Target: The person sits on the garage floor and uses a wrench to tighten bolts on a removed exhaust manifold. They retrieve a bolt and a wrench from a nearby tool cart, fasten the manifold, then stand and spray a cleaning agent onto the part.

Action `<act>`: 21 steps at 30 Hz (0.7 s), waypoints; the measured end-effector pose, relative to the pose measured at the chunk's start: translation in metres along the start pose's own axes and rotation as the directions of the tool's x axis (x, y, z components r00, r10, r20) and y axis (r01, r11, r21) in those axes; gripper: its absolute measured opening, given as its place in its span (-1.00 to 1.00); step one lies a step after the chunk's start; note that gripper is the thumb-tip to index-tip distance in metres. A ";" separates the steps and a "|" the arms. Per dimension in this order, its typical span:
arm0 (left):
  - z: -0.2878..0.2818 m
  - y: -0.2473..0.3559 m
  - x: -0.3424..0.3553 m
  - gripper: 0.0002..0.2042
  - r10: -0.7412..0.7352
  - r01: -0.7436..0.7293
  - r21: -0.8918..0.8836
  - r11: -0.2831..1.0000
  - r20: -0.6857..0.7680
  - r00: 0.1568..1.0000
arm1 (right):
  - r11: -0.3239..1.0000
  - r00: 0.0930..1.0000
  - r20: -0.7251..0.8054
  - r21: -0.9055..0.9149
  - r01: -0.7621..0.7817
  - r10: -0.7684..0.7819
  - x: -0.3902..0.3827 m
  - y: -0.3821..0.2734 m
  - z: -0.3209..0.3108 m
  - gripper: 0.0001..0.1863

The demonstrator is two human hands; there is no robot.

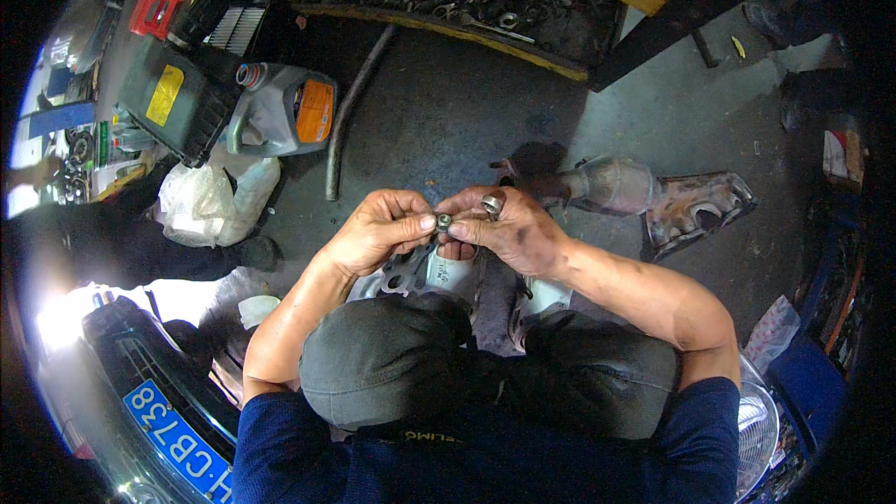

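Observation:
My left hand (383, 229) and my right hand (511, 233) meet above my knees, pinching a small metal fitting, like a nut (443, 222), between their thumbs and fingers. My right hand also has a short metal cylinder (490, 203) held at its index finger. Beneath my hands are a grey metal flange with holes (399, 275) and a pale silvery part (446, 273), partly hidden by my fingers and legs. Beyond my right hand lie a rusty exhaust part (611, 187) and a stamped metal shield (695, 210) on the floor.
Dark floor (448, 103) holds a curved pipe (359, 93), grey jug (280, 112), black housings (159, 93) and plastic bags (201, 201). A yellow-edged tray of tools (439, 0) spans the back. A bumper with a plate (126, 364) is lower left, a fan (756, 420) lower right.

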State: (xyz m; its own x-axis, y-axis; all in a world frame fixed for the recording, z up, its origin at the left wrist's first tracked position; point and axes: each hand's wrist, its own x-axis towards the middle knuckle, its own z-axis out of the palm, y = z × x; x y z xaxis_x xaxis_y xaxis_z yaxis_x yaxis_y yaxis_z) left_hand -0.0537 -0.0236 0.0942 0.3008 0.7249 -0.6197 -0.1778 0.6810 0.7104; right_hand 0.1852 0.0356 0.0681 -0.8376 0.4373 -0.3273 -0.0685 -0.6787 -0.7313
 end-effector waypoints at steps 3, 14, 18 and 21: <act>0.001 0.001 0.001 -0.78 -0.022 0.021 0.020 1.000 0.019 1.000 | 0.999 1.000 -0.020 -0.043 -0.023 0.023 -0.001 0.000 -0.001 -0.67; 0.027 0.001 0.025 -0.70 0.128 -0.095 0.471 0.877 -0.040 0.991 | 0.864 0.950 -0.308 -0.492 -0.109 -0.056 -0.001 0.008 -0.020 -0.63; 0.030 0.001 0.036 -0.73 0.173 -0.161 0.568 0.807 0.032 0.984 | 0.855 0.938 -0.346 -0.491 -0.167 -0.016 -0.006 0.010 -0.034 -0.68; 0.025 -0.004 0.043 -0.70 0.154 -0.128 0.602 0.788 0.008 0.988 | 0.901 0.947 -0.320 -0.417 -0.124 -0.018 -0.007 0.014 -0.039 -0.71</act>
State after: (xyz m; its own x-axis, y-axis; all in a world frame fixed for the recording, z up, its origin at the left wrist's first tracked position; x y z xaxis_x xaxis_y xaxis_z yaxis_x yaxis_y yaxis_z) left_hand -0.0171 0.0019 0.0732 0.2778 0.8200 -0.5004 0.3856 0.3819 0.8399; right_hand 0.2114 0.0460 0.0367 -0.6186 0.6154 -0.4885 0.2678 -0.4193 -0.8674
